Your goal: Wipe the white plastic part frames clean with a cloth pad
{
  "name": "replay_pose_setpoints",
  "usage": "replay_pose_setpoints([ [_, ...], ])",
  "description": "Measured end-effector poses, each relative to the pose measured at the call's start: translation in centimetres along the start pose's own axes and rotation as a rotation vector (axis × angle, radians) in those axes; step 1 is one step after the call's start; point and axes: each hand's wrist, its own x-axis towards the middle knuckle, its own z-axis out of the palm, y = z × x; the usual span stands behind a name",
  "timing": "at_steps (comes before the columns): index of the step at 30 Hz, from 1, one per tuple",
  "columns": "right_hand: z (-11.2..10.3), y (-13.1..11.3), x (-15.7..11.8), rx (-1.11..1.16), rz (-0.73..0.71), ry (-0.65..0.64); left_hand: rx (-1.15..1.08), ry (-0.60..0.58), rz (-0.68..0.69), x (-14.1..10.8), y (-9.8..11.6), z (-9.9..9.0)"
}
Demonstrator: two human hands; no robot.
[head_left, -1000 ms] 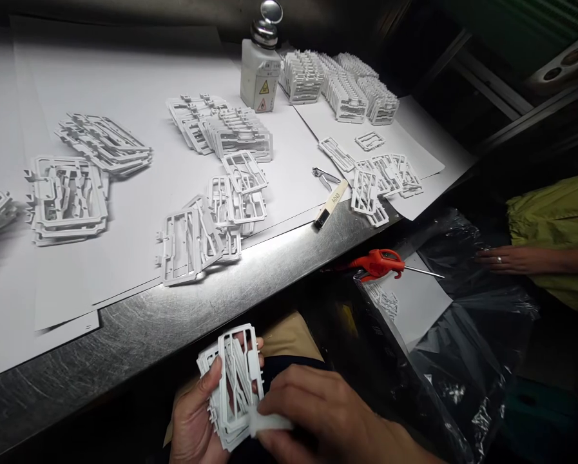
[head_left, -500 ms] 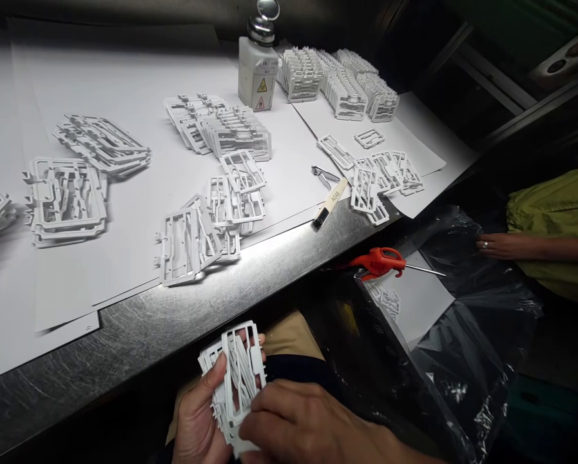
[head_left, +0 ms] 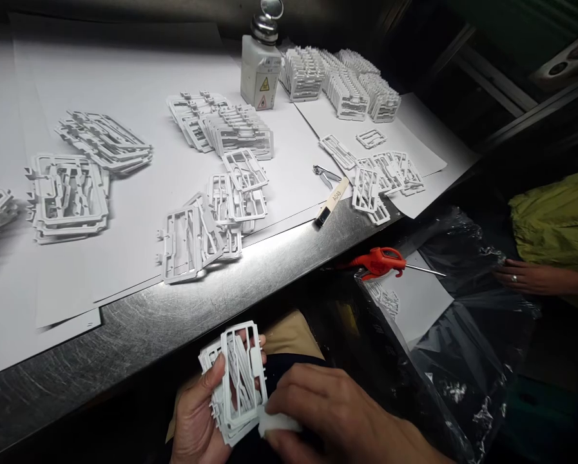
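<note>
Left hand (head_left: 194, 412) grips a stack of white plastic frames (head_left: 240, 380) below the steel tabletop's (head_left: 173, 322) front edge; right hand (head_left: 332, 412) pinches a white pad (head_left: 279, 423) against the stack's lower corner. A co-worker's hand (head_left: 530, 277) lies beyond a red blow gun (head_left: 378, 261).

Bare left hand (head_left: 194, 412) low in the frame, wrist at the bottom edge; fingers curled upward in a firm grip, thumb (head_left: 212, 380) pressed forward; bare right hand (head_left: 325, 412) beside it, angled inward, fingers bent in a pinching hold; right forearm (head_left: 409, 450) running out past the lower edge.
</note>
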Motion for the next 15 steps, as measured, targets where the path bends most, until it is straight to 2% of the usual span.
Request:
replay_pose_setpoints([
  [4,1.3,-0.1,1.1,0.057,-0.044,0.125,-0.025,-0.033,-0.046,0.2,-0.1,-0.4],
  [7,1.6,-0.3,1.6,0.005,-0.080,0.070,0.041,-0.062,-0.028,0.2,-0.1,-0.9],
  [10,0.6,-0.4,1.1,0.022,-0.105,-0.035,0.123,-0.088,0.013,-0.1,-0.1,-0.9],
  [15,-1.5,-0.1,0.3,0.171,0.044,0.138,0.065,-0.129,-0.034,-0.6,-0.2,0.0],
])
